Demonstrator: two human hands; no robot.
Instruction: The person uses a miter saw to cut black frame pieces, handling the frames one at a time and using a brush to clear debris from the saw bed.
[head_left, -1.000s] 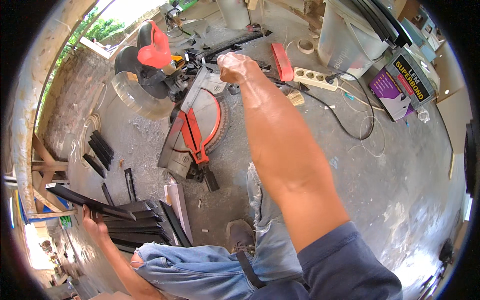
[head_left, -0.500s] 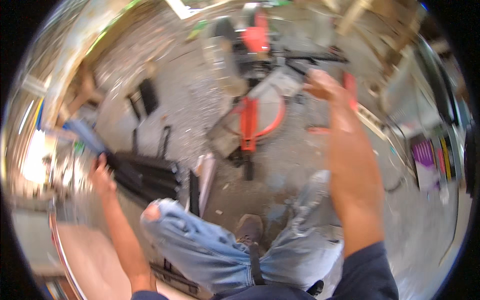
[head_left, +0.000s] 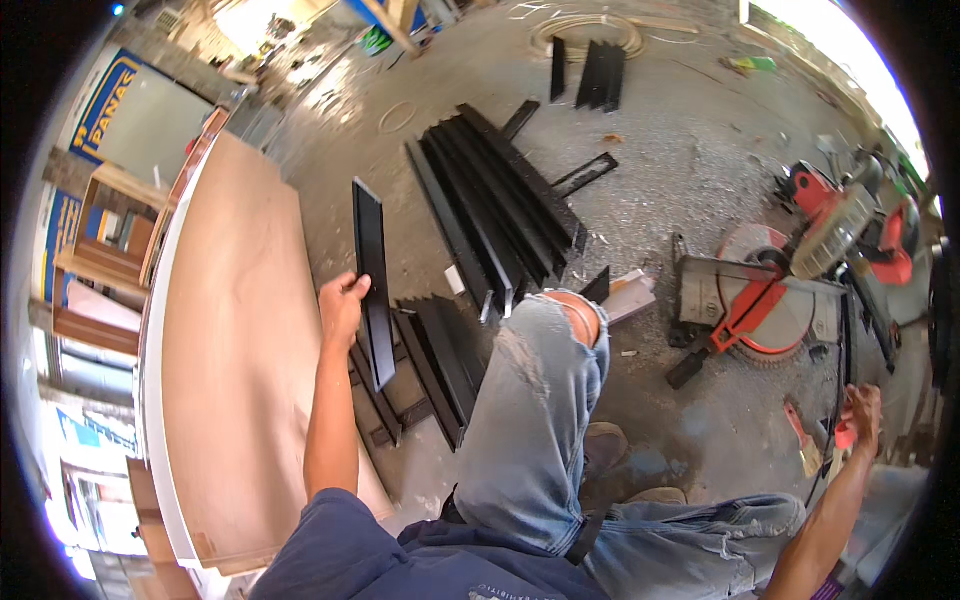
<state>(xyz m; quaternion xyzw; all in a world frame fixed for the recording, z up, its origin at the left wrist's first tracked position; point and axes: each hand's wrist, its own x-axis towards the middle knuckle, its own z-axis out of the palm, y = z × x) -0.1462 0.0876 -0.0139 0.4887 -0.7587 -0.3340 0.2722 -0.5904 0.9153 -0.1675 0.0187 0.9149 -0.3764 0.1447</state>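
My left hand (head_left: 345, 305) is closed round the edge of a short black metal profile (head_left: 372, 270), held tilted above the floor beside the wooden panel. Below it lie more black profiles (head_left: 450, 370), and a stack of longer black profiles (head_left: 490, 200) rests just beyond. Far to the right, my right hand (head_left: 862, 412) hangs low with curled fingers, beside a red object (head_left: 845, 436); whether it grips this or something else is unclear. A red-and-black mitre saw (head_left: 760, 290) stands on the floor ahead of that hand, its blade guard toward the right.
A large curved wooden panel (head_left: 235, 350) takes up the left side. A red-handled paintbrush (head_left: 800, 435) lies near the saw. Off-cut black pieces (head_left: 602, 75) and a coil of pale hose (head_left: 630, 35) lie at the back. Sawdust-like debris covers the floor.
My view has swung left, bringing the panel and profile stack into the middle. The saw now appears farther right. My right arm, earlier stretched toward the saw, is lower at the right edge.
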